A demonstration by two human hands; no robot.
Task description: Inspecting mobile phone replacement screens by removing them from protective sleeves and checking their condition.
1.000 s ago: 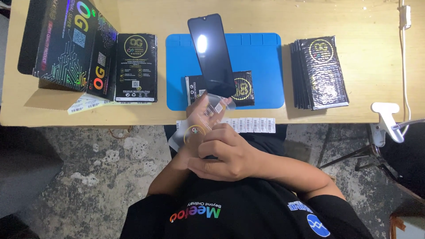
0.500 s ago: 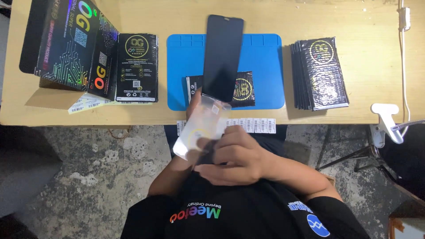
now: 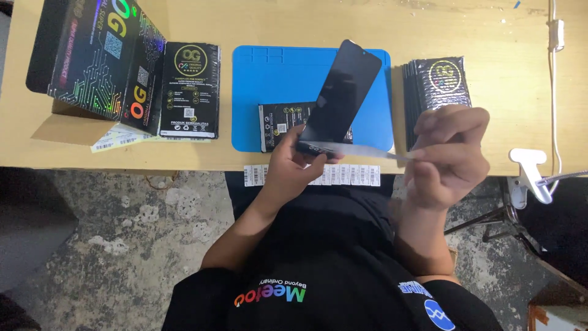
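While the fingers of the left hand (image 3: 293, 167) are curled tight around the bottom edge of the flat black glossy phone screen panel (image 3: 343, 92), the panel is held tilted up above the blue rectangular rubber work mat (image 3: 278, 76). A thin clear strip of protective film (image 3: 367, 150) is pinched between thumb and fingertips of the right hand (image 3: 447, 156), and it is stretched out sideways from the panel's lower end towards that hand. Beneath the panel, a small black printed packet (image 3: 278, 125) is seen lying on the mat. Along the near edge of the light wooden table (image 3: 502, 30), a row of white barcode stickers (image 3: 343, 175) is stuck. A stack of black packets (image 3: 436, 86) is set just right of the mat; a single tall black packet (image 3: 190, 89) and an open black printed carton (image 3: 98, 58) are placed to its left. A white clamp (image 3: 530, 175) is fixed at the table's right end.
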